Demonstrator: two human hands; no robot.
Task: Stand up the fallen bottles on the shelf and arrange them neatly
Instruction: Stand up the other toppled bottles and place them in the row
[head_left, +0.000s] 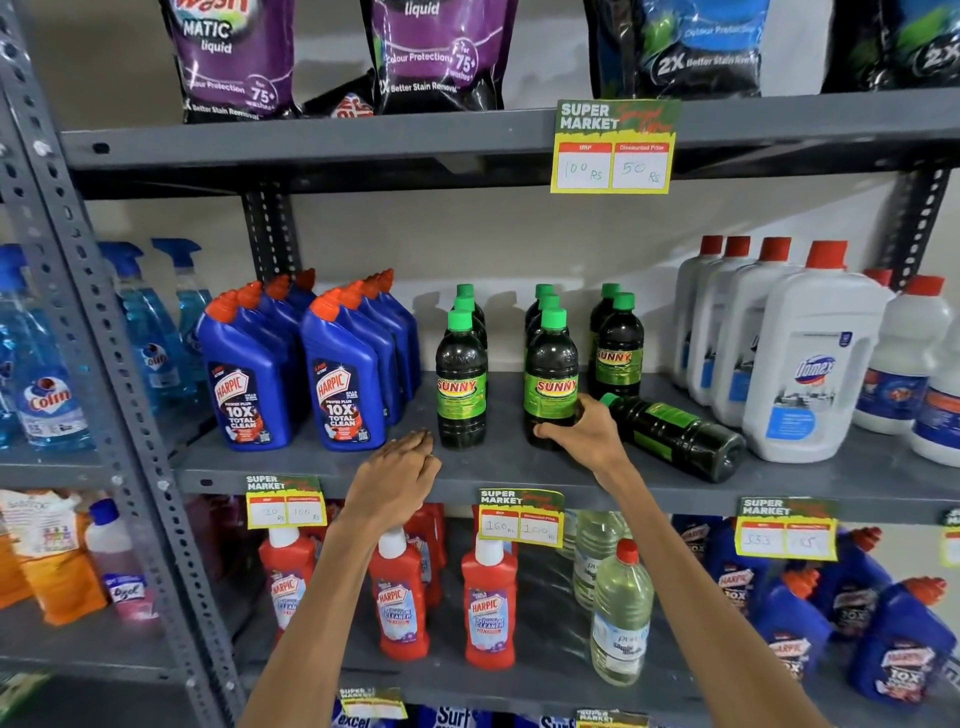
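Both bare arms reach up and forward to the middle grey shelf (322, 467). The right hand (584, 434) has its fingers (550, 430) clamped round the base of an upright dark Sunny bottle (550, 374) standing in the middle row, while just to its right a fallen Sunny bottle (675, 436) lies on its side, green cap toward the hand. The left hand (397, 475) hovers palm down at the shelf edge, fingers loosely together and holding nothing, beside another upright Sunny bottle (461, 379).
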